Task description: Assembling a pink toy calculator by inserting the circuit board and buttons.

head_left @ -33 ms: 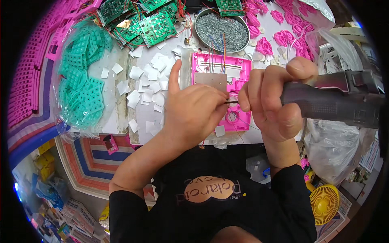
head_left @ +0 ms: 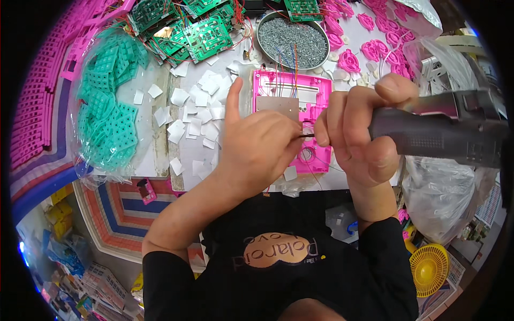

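My right hand [head_left: 360, 136] is wrapped round a dark grey electric screwdriver [head_left: 428, 131], held sideways with its thin dark bit [head_left: 307, 136] pointing left. At the bit's tip, the thumb and fingers of my left hand [head_left: 258, 144] are pinched together, with the little finger raised. Whatever lies in that pinch is hidden. Below both hands lies a pink plastic housing [head_left: 322, 85], its inside facing up. A brown board [head_left: 278, 105] with several thin coloured wires sits in it. My left hand covers the board's lower part and some of the housing.
Past the housing stands a round metal bowl [head_left: 292, 40] of screws. Green circuit boards [head_left: 209, 38] with wires lie far left of it, pink parts [head_left: 349, 61] to its right. White squares [head_left: 202, 99] and a bag of teal keypads [head_left: 110, 123] are on the left. Plastic bags [head_left: 436, 184] hang right.
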`<state>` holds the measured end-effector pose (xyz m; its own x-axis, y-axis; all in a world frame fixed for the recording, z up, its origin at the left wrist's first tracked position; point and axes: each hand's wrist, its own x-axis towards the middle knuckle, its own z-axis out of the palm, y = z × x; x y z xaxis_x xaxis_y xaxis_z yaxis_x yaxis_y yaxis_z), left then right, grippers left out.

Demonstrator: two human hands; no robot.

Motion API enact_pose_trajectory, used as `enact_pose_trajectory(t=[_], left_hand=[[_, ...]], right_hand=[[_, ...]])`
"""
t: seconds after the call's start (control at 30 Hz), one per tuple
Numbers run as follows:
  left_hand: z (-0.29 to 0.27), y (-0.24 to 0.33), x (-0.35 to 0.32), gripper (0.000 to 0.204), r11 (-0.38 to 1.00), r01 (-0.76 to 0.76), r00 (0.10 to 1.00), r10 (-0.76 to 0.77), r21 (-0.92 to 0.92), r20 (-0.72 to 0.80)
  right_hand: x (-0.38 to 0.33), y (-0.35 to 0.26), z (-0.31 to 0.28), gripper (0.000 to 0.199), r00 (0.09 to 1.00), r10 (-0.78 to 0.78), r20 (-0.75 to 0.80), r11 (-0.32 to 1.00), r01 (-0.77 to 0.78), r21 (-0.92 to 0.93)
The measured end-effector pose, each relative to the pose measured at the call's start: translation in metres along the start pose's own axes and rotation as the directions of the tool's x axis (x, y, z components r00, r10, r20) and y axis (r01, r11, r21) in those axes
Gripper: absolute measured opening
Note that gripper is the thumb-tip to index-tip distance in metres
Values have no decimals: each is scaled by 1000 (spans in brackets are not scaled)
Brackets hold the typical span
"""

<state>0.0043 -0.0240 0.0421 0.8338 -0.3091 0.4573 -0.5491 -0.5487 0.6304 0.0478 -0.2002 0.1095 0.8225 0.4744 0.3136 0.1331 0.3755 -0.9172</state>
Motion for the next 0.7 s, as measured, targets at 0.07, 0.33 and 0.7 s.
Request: enact_pose_trajectory(t=[0.07,0.33,0.7], left_hand=[[-7,-9,22,22,998,-12,995,18,-64,95],[1,-106,146,14,832,-241,943,79,500,324],[28,-129,163,26,785,-173,961,2,595,277]], right_hand=[[1,0,-9,87,1000,17,16,1000,-17,-21],[36,-75,-73,72,980,156,126,840,-64,-538],[56,-4,-41,69,960,-253,-121,966,244,-87]])
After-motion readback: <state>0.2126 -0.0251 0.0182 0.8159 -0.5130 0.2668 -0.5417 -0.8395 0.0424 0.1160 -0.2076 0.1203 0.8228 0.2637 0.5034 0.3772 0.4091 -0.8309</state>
